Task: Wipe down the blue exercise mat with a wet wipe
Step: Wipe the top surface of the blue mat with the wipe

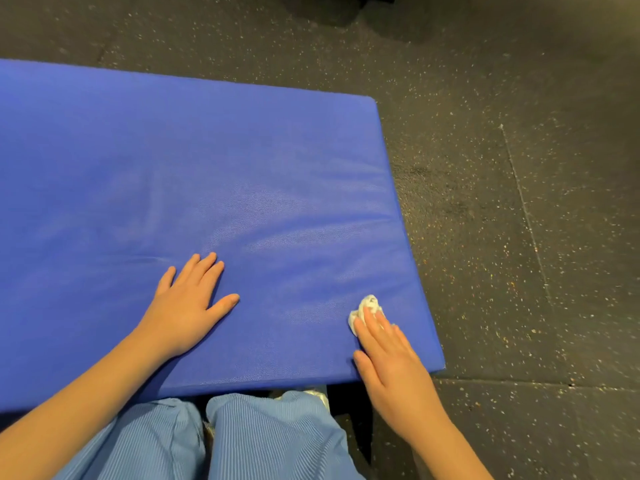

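Head view: left hand point(188, 303) lies flat on the blue mat point(194, 188), fingers spread, holding nothing. Right hand point(388, 358) presses a crumpled white wipe point(365, 308) under straight fingers near the mat's right edge. Mat lies flat on the speckled floor point(519, 202), long axis running left-right.

Left hand point(187, 306), right hand point(389, 358) flat, palm-down.

View: head camera — single, wide-angle
Facing: forward and down, over the knees point(263, 427)
Nearness: close above the blue mat point(207, 168)
Frame reach: mat's right end, speckled floor point(519, 202) beyond — left end cut off
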Demonstrator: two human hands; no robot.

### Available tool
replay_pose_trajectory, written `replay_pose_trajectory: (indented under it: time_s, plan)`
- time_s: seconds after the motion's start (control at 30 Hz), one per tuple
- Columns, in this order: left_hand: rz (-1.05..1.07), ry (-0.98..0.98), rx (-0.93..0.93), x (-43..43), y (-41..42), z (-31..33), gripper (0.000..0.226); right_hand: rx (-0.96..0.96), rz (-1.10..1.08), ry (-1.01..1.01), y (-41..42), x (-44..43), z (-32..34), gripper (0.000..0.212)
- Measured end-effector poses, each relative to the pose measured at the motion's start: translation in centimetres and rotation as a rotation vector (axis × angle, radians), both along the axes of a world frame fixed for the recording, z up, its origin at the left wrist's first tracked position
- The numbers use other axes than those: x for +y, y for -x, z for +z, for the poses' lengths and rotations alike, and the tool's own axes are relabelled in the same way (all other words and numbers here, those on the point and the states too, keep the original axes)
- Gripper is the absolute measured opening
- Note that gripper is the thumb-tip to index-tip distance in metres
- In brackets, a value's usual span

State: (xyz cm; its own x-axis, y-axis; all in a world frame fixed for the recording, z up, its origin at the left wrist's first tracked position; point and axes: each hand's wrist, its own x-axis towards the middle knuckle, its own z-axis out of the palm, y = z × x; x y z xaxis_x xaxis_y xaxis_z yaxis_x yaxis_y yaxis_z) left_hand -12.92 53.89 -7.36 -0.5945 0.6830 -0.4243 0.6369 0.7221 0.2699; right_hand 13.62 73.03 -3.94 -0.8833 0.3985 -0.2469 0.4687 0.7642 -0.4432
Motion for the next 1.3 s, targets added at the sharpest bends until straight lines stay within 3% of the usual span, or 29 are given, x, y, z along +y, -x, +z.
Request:
replay_pose_trajectory:
  time_s: [0.17,0.23,0.4,0.57,0.7,0.87,1.1,1.23,1.3]
  plan:
    - [0.009,-0.03,0.018,-0.2,0.0,-0.1,0.104,0.057,0.116,0.098,-0.4,-2.2,1.0,0.058]
    - [0.008,-0.031,0.025,-0.3,0.0,-0.2,0.103,0.086,0.146,0.04,-1.6,-1.5,0.4,0.054]
    - [0.005,-0.041,0.038,-0.3,0.0,-0.5,0.102,0.017,-0.138,-0.046,1.1,0.0,-1.0,0.066]
    - [0.008,-0.043,0.042,-0.3,0.0,-0.7,0.102,0.062,0.034,-0.005,-3.3,-1.9,-0.4,0.057]
    - [0.006,-0.043,0.042,-0.2,-0.1,-0.7,0.102,-0.035,-0.262,-0.095,-3.6,1.3,-1.9,0.066]
    - [0.008,-0.045,0.042,-0.3,0.0,-0.4,0.103,0.002,-0.105,-0.021,-6.1,-1.9,-0.7,0.064]
    - [0.002,-0.039,0.051,-0.3,-0.1,-0.5,0.103,-0.038,-0.394,-0.003,-2.1,3.0,-2.5,0.082]
    - [0.003,-0.048,0.057,-0.5,-0.1,-0.3,0.102,-0.007,-0.137,0.064,-0.8,-0.8,-0.8,0.075]
    - [0.002,-0.046,0.052,-0.4,-0.2,-0.2,0.101,0.003,-0.114,0.016,-1.1,0.7,-1.4,0.073]
